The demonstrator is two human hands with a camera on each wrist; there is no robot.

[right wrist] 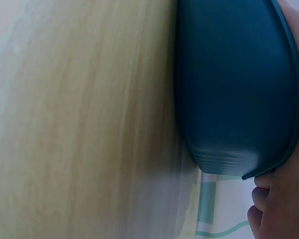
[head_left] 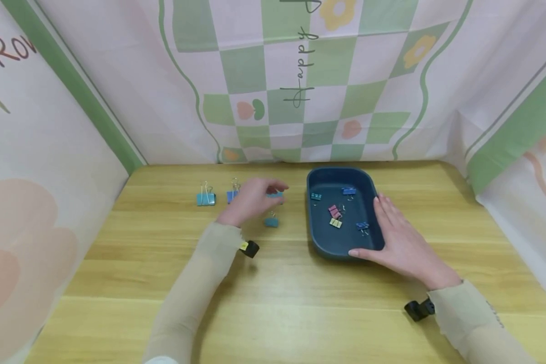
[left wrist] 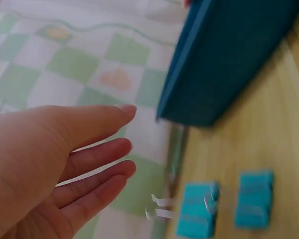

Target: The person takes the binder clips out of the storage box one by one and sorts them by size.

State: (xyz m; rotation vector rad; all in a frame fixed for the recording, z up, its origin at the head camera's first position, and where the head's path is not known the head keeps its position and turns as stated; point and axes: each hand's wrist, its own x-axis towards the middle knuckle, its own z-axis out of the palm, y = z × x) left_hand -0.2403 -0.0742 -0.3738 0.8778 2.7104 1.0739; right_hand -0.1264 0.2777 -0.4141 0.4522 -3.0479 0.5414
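My left hand [head_left: 252,199] hovers over the table with relaxed fingers and nothing in its grasp. Partly hidden under it is a teal binder clip [head_left: 277,195]; another teal clip [head_left: 271,222] lies just nearer. To its left stand a light-blue binder clip [head_left: 206,199] and a blue one [head_left: 230,196], partly covered by the hand. A dark blue tray [head_left: 310,217] has my right hand [head_left: 405,245] against its right side, fingers straight along the rim and thumb at the front edge. Inside lie small clips: pink [head_left: 333,211], yellow [head_left: 335,223], teal [head_left: 316,196] and two blue [head_left: 349,191].
The wooden table [head_left: 282,313] ends at a hanging checked cloth [head_left: 284,71] behind the tray. More cloth hangs at the left and right sides. A small black camera [head_left: 251,248] sits at the left wrist and another black camera [head_left: 418,309] at the right.
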